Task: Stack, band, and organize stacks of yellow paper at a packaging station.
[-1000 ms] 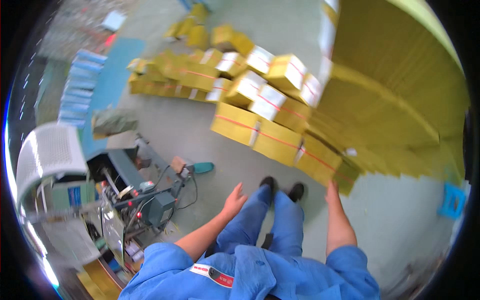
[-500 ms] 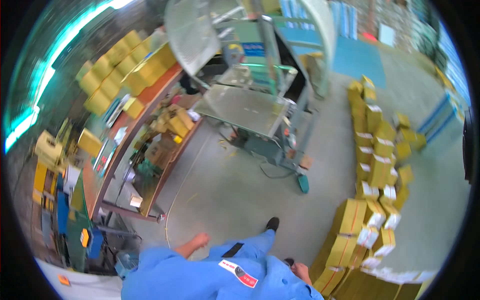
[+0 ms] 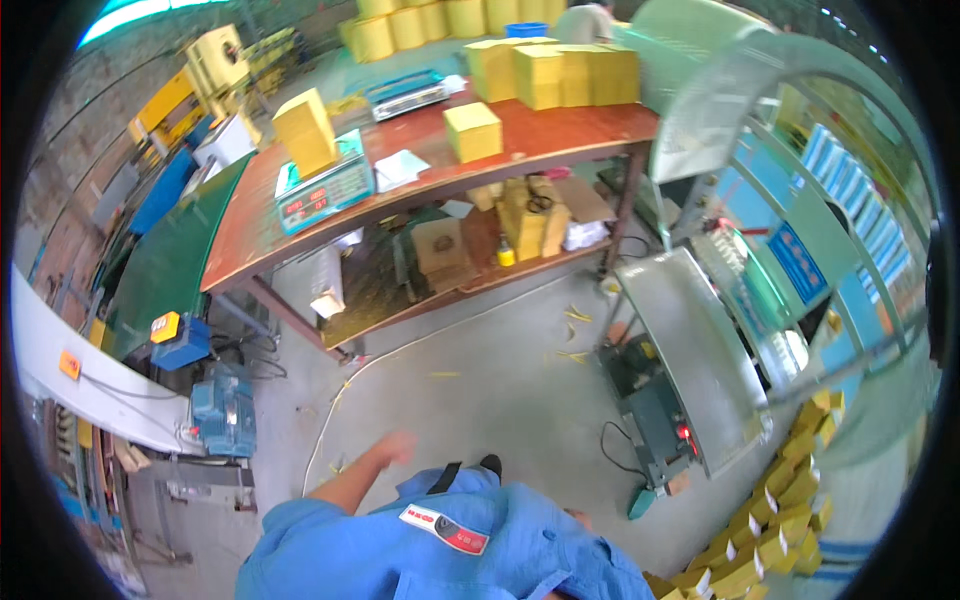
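Beside the left hand: a pale cord [image 3: 400, 347] lies bent across the gray floor [image 3: 510, 400], apart from the hand.
Left hand [image 3: 395, 447]: up in the air, blurry; nothing shows in it, but you cannot tell if it is open or closed.
Right hand [image 3: 578, 517]: mostly hidden by the blue shirt [image 3: 520, 545]; you cannot tell if it grips anything.
Cord trouble: it is loose, so a black shoe [image 3: 490, 464] could catch and trip the person.
Yellow scraps [image 3: 572, 356]: a foot could slip on them.
Red-brown table [image 3: 560, 130]: a bump could tip the yellow block [image 3: 305, 132] off the scale [image 3: 328, 192].
Since the earlier frame: the table has come to the front; the packs [image 3: 765, 530] have slid to the lower right.
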Available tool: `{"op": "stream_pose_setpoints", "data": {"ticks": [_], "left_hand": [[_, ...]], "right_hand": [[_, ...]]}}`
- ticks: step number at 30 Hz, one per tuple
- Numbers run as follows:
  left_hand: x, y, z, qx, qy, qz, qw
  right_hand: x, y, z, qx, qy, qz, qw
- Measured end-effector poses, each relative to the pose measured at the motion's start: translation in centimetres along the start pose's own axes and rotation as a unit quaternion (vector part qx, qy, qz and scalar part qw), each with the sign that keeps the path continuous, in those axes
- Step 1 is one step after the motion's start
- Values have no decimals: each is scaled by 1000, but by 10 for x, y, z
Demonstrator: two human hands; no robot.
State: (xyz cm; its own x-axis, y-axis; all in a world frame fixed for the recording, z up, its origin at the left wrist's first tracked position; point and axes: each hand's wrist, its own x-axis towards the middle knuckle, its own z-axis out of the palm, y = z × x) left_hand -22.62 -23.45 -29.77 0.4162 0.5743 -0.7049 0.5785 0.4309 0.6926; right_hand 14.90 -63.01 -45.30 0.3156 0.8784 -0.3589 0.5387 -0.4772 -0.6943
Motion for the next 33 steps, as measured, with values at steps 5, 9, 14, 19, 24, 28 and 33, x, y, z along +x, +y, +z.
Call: {"op": "stream_pose_setpoints", "data": {"ticks": [5,9,14,19,24,28,33], "left_hand": [[46,218,-75,34,177,195,964],[93,394,-118,64,316,318,892],[186,521,-185,206,532,345,746],[254,574,-221,275,612,95,735],[290,599,-226,285,633,-53,717],[300,597,-236,288,599,-65,744],[296,575,-249,233,597,23,767]], "right_hand": [[197,-174,-120,519,-37,223,825],[303,-258,-187,495,-95,160,849],[414,-308,-240,473,-172,141,852],[513,-345,-289,379,-305,31,873],[572,-433,-340,330,-343,-12,879],[601,-501,-346,333,-398,-66,852],[636,-598,-329,325,-394,-140,848]]}}
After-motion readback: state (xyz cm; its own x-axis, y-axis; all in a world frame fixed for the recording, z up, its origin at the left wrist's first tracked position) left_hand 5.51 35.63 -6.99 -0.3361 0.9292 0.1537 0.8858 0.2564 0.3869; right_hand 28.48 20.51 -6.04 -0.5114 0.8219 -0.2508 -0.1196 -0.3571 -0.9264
